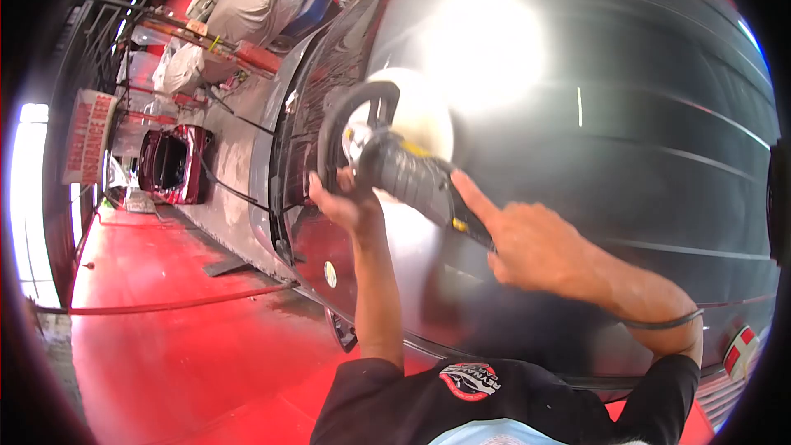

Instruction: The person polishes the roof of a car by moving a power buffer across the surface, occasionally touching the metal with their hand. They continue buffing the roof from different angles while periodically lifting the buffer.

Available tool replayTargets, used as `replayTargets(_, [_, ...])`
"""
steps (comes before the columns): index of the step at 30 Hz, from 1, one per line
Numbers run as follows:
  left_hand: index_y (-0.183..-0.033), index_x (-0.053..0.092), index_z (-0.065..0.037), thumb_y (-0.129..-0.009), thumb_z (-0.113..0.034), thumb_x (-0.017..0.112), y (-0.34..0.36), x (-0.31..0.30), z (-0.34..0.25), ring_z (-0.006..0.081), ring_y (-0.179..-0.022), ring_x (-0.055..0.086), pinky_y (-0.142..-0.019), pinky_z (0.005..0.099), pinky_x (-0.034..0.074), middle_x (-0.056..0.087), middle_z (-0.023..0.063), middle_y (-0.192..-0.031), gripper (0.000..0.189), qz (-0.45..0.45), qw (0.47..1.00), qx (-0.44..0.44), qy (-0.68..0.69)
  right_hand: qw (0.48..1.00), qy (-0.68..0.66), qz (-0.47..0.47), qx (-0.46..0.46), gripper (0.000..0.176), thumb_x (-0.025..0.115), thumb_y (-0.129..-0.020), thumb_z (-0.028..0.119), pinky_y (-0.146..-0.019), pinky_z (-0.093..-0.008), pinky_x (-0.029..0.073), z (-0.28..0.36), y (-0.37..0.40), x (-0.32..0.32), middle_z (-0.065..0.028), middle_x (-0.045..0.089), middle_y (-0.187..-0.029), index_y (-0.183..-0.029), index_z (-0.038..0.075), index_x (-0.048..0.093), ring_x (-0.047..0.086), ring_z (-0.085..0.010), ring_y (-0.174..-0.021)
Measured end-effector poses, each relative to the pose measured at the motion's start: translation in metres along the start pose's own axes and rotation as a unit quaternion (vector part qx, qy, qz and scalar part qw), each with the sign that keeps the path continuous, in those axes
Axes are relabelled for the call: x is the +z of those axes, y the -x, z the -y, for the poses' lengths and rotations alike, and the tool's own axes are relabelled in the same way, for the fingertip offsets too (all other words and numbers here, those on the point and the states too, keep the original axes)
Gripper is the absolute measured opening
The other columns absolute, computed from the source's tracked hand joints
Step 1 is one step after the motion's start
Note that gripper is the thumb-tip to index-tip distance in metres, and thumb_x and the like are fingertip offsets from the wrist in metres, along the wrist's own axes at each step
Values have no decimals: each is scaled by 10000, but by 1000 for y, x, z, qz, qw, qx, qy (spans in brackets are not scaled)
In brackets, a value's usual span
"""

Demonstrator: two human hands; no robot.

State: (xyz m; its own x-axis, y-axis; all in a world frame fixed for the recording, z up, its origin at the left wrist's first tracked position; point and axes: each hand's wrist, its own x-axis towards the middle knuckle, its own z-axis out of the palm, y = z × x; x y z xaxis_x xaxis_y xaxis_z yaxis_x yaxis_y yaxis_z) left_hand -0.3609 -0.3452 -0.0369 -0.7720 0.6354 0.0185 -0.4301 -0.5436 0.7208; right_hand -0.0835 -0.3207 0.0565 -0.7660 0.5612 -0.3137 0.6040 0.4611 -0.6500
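A black and yellow rotary polisher (pixel 412 177) with a white round pad (pixel 432 115) rests against the dark grey roof of a vehicle (pixel 593 173). My left hand (pixel 342 202) grips its black loop handle (pixel 338 119) near the lower end, the thumb sticking out. Around the rear of the polisher's body, my right hand (pixel 535 251) is closed, with the index finger stretched along the casing. The pad lies partly behind the tool. A dark cord or band (pixel 663 321) crosses my right forearm.
The vehicle's windshield (pixel 329 74) slopes away at the left. A red hose or bar (pixel 181 305) runs above the red floor (pixel 165 363). Farther off are a dark red car (pixel 175 165), a covered vehicle (pixel 264 0) and a lettered banner (pixel 89 138).
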Motion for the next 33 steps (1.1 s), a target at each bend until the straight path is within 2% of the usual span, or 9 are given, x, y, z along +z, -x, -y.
replayTargets(6, [-668,394,-134,-956,-419,438,77,-54,-42,117,-620,341,-641,272,307,326,-24,-619,408,-65,996,59,-10,995,7,97,-21,873,562,-791,76,-635,-501,516,25,42,31,-249,629,-831,-1535,143,109,636,-413,-706])
replayTargets(9, [-679,396,-129,-963,-396,426,97,-61,-51,110,-620,342,-633,271,306,327,-24,-624,391,-76,995,62,-31,990,-7,140,-6,884,580,-799,93,-671,-503,515,33,54,34,-249,626,-822,-1537,144,96,636,-414,-721])
replayTargets(13, [-711,412,-129,-976,-346,418,93,-46,-48,94,-610,335,-611,253,300,341,-24,-626,343,-57,996,56,-38,993,-38,108,-23,907,601,-796,107,-731,-508,506,28,63,41,-248,632,-769,-1535,133,76,631,-436,-740])
replayTargets(15, [-652,415,-140,-984,-355,440,86,-22,-42,86,-578,356,-575,255,320,344,-38,-593,397,-95,991,57,-70,991,-79,103,9,917,628,-813,148,-772,-512,487,30,62,36,-254,646,-769,-1532,116,60,628,-463,-777])
replayTargets(17, [-659,435,-147,-979,-333,472,78,-7,-37,79,-579,363,-566,248,315,364,-37,-594,372,-60,993,58,-86,989,-88,114,43,930,649,-824,178,-784,-499,479,36,62,22,-277,649,-813,-1531,110,48,628,-472,-812])
replayTargets(19, [-817,557,-74,-977,-230,517,69,-3,-29,62,-581,388,-585,217,365,458,-31,-655,227,-8,998,40,-42,985,-98,117,79,945,669,-836,207,-795,-485,471,35,62,16,-300,651,-858,-1530,103,36,627,-481,-847])
replayTargets(22, [-827,576,-85,-953,-202,565,54,4,-12,61,-589,405,-565,231,353,474,-37,-674,172,-26,999,24,-18,988,-129,55,60,884,617,-902,360,-805,-499,472,29,64,12,-275,659,-786,-1531,91,57,636,-481,-837])
replayTargets(29, [-833,587,-81,-949,-208,580,50,6,-7,58,-587,419,-564,229,359,494,-30,-710,172,-44,999,8,2,989,-123,40,75,843,569,-922,394,-804,-495,470,28,61,10,-282,654,-780,-1530,92,68,632,-493,-819])
replayTargets(33, [-923,623,-25,-961,-215,567,83,6,-29,56,-602,457,-576,213,404,555,3,-748,202,-61,996,63,-17,988,-114,78,70,830,571,-917,370,-796,-498,466,34,72,16,-304,642,-805,-1528,95,81,621,-504,-818])
